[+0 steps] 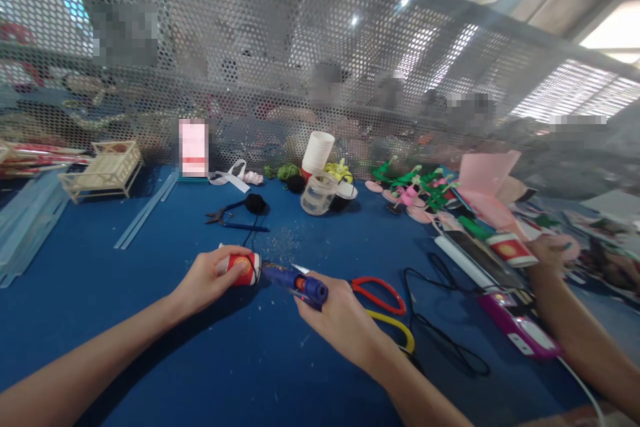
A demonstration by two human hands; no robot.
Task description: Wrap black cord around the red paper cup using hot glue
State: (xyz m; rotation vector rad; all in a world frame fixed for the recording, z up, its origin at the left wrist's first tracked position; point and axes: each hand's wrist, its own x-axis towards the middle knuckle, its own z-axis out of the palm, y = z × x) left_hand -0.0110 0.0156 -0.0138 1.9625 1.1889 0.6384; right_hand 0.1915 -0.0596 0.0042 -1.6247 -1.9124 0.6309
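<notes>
My left hand (pixel 210 279) is closed around a small red and white paper cup (pixel 245 269) lying on its side on the blue table (pixel 150 320). My right hand (pixel 340 317) grips a blue glue gun (pixel 295 281), its nozzle pointing left at the cup's end. Red-handled scissors (pixel 380 293) and a yellow-handled pair (pixel 397 330) lie just right of my right hand.
Another person's arm (pixel 575 327) reaches in at right, hand (pixel 550 250) near a red cup (pixel 510 250). A pink phone (pixel 520 330) and black cable (pixel 440 320) lie at right. Black pliers (pixel 225 213), plastic jar (pixel 317 193), white cup stack (pixel 317 150), toy crib (pixel 105 170), mesh wall behind.
</notes>
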